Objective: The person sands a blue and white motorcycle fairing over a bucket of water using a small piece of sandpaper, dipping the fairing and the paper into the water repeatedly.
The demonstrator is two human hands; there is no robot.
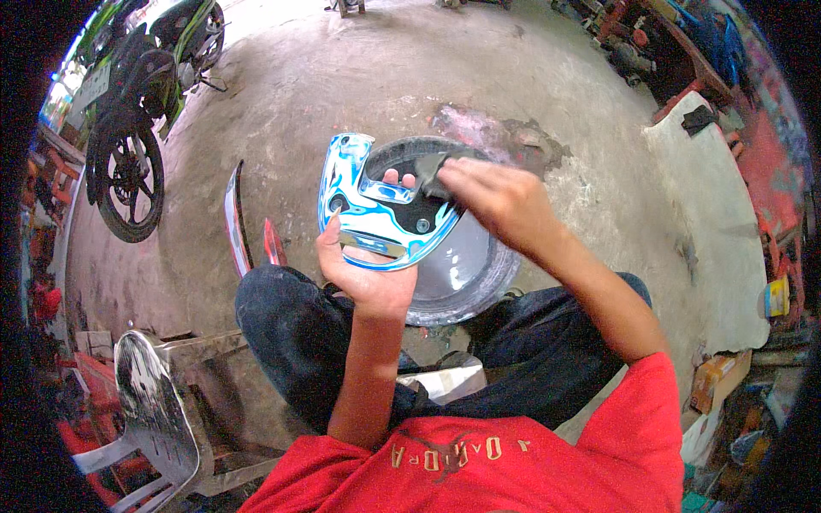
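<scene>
My left hand [369,280] holds up a curved plastic panel [348,175], patterned in white and blue with bolt holes, probably a motorcycle body part. The thumb lies on its face, and fingertips show through the gap near its top. My right hand [500,198] pinches a dark grey, folded sheet [430,173], which looks like sandpaper, at the panel's upper right edge. Whether the sheet touches the panel is hard to tell. Below the panel stands a round dark basin [506,282] of greyish water, between my knees.
Two slim red-edged panels [233,218] [274,242] lie left of my knee. A motorcycle [132,171] stands at the far left, and a worn chair [158,402] at the near left. Along the right are a pale sheet [705,214], a cardboard box [718,380] and cluttered shelving [663,43].
</scene>
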